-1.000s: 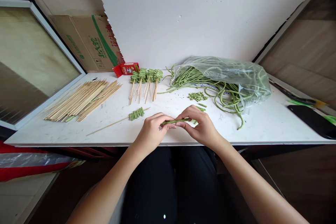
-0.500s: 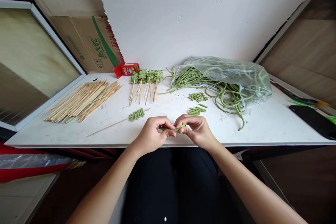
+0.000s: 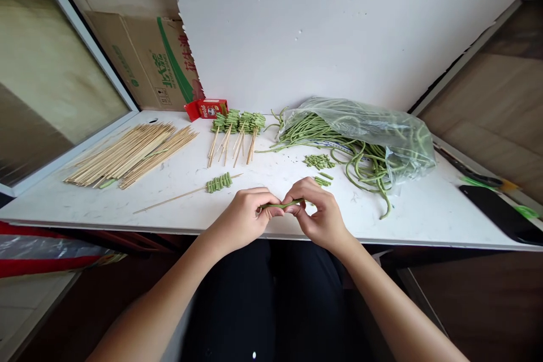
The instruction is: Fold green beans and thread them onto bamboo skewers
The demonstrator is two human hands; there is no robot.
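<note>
Currently left hand, right hand both pinched on same green bean; loaded skewer lies near left hand.

Left hand and right hand at front edge of white, faintly marked tabletop, pinching one slender green bean length between thumbs and fingers. Just beyond right hand: short green cut bean pieces; small heap of the same farther back. To the left, single pale wooden skewer lying flat, threaded through a row of green segments. Far left, thick spread of thin bare wooden sticks. Rear: loaded skewers beside small red printed carton. Right rear: translucent plastic bag, long green beans protruding.
</note>
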